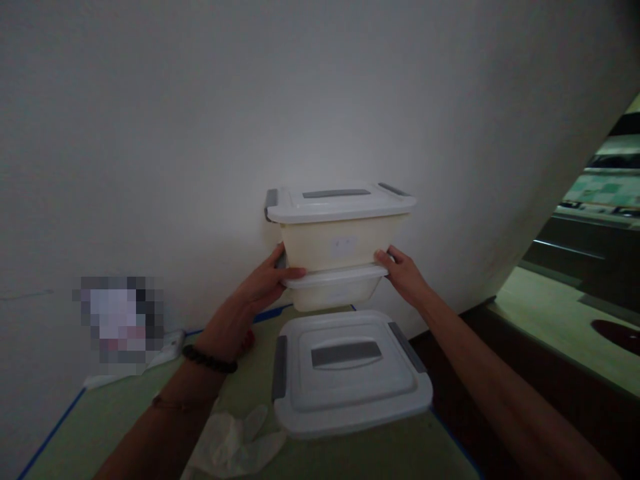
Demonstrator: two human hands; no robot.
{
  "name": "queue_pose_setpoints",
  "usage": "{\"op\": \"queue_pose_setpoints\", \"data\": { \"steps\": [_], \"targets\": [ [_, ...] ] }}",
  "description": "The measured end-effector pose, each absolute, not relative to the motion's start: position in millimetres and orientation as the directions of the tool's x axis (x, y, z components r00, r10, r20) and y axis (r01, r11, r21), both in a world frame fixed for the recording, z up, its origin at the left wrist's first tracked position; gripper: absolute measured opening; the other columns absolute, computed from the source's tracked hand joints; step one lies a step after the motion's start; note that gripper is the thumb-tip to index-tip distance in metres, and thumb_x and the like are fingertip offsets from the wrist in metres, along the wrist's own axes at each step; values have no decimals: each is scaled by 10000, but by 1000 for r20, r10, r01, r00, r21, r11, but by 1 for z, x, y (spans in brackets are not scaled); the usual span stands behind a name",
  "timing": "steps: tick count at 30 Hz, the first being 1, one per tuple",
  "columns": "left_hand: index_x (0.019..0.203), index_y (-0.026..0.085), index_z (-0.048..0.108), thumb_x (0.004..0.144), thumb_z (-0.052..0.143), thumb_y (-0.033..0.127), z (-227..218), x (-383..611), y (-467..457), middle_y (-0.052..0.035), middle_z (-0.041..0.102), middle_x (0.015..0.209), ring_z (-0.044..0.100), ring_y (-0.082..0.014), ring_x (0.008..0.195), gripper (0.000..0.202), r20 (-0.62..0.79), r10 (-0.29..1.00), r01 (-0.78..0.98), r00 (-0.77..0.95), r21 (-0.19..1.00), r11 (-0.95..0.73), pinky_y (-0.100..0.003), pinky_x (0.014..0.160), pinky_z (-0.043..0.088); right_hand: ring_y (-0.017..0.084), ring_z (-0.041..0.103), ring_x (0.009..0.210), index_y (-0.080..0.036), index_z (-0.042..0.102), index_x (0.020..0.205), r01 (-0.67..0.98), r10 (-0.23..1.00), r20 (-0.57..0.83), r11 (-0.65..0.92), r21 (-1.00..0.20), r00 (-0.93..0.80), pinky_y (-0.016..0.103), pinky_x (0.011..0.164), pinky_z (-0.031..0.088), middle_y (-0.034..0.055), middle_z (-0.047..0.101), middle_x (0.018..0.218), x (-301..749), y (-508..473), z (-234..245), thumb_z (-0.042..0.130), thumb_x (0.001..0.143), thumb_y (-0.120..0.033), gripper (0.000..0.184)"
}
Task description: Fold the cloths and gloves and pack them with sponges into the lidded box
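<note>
My left hand (pixel 265 277) grips the left side of two stacked plastic storage boxes, its thumb across the seam between them. On the opposite side, my right hand (pixel 403 270) holds the same stack, thumb on the front. The upper storage box (pixel 345 237) is cream, with a white lid (pixel 345 200), grey latches and a small label. Beneath it sits a shallower lidded storage box (pixel 335 293). Whether the stack touches the table behind is hard to tell. Nearer to me stands another storage box, of which mainly the white lid (pixel 350 387) with its grey handle shows.
A crumpled pale glove (pixel 235 440) lies on the green tabletop (pixel 400 453), edged with blue tape. A small red thing (pixel 247 340) is partly behind my left wrist. At the left is a blurred-out object (pixel 120 320). A plain wall (pixel 200 133) rises behind; dark floor is at right.
</note>
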State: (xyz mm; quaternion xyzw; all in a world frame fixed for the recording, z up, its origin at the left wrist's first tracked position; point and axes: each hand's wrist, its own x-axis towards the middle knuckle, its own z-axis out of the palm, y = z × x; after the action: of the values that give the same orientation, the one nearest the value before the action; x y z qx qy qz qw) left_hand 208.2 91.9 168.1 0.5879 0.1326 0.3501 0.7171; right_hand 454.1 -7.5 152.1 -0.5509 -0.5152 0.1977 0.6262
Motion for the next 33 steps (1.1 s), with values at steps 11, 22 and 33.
{"op": "queue_pose_setpoints", "data": {
  "steps": [11,22,33],
  "targets": [
    [1263,183,404,693,602,94,210,168,22,-100,543,1223,518,-259,1088,609,195,630,-313,751,946,81,-398,896,434,109,405,561,-194,466,659,540,752,519,260,-800,407,230,520,416,-26,398,615,418,-82,191,432,734,-617,431],
    [1347,218,260,657,668,202,172,150,-27,-100,430,1330,420,-285,1188,802,221,662,-277,716,961,-22,-436,993,342,265,547,942,-208,554,1001,690,751,549,176,-702,367,395,845,413,82,619,985,412,-140,154,336,748,-663,564],
    [1372,211,6,634,669,405,55,160,-33,-185,235,1397,261,-332,1273,1010,530,684,198,501,699,-687,-514,1022,237,227,453,1145,-210,321,1285,603,603,591,216,-768,536,417,886,396,105,540,1174,390,-116,66,37,842,-535,618]
  ]
}}
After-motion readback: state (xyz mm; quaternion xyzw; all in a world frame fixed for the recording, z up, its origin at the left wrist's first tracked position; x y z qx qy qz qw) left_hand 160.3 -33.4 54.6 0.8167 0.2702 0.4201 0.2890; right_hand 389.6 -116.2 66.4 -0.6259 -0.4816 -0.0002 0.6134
